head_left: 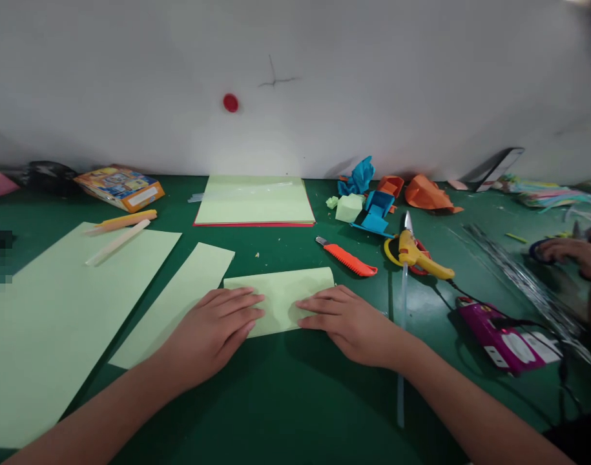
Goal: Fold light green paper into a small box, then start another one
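Observation:
A folded sheet of pale green paper (pixel 280 290) lies on the table between my hands, its far edge a rounded, raised fold. My left hand (pixel 212 329) rests flat on the paper's left part, fingers stretched out. My right hand (pixel 348 323) presses on its right end, fingers also extended. Partly under my left forearm lies a pale green paper strip (pixel 179 300). A larger pale green sheet (pixel 82 310) spreads out farther left. Beyond my right hand is an orange utility knife (pixel 348 257) with a short stretch of blade showing.
A yellow glue gun (pixel 414 252) with a glue stick stands right, wired to a purple power box (pixel 503 339). Behind are a stack of green paper (pixel 256 203), blue folded paper (pixel 375 210), orange paper (pixel 428 194) and a box (pixel 121 186). Another person's hand (pixel 571 252) holds scissors at far right.

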`<action>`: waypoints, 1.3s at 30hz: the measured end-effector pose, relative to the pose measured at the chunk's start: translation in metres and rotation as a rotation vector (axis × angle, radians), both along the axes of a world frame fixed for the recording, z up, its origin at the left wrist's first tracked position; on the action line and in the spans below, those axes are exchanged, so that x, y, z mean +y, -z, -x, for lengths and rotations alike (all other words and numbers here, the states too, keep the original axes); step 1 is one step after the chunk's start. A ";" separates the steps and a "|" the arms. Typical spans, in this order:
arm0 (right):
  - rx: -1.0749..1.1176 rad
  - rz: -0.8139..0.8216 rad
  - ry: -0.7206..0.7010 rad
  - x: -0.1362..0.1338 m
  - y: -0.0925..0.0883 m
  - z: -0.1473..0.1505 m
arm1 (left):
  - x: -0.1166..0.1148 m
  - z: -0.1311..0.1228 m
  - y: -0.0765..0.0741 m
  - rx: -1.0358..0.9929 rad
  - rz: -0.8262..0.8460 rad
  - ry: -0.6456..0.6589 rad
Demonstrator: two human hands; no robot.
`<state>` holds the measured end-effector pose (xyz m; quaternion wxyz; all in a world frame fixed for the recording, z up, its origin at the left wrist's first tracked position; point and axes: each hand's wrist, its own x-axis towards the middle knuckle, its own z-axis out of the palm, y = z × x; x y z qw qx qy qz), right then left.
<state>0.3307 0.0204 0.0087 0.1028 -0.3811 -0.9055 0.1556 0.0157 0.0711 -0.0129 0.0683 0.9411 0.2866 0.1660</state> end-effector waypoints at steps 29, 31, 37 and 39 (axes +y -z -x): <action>-0.008 -0.023 -0.039 0.000 0.006 -0.005 | -0.005 -0.001 -0.001 0.002 0.086 -0.166; -0.005 -0.013 -0.042 0.000 0.005 -0.004 | -0.005 -0.002 -0.001 0.010 0.092 -0.155; -0.016 0.026 -0.035 -0.001 0.002 -0.003 | -0.003 -0.001 -0.003 0.028 0.122 -0.155; -0.020 0.046 -0.016 -0.001 0.001 -0.003 | -0.001 0.000 -0.003 0.035 0.130 -0.150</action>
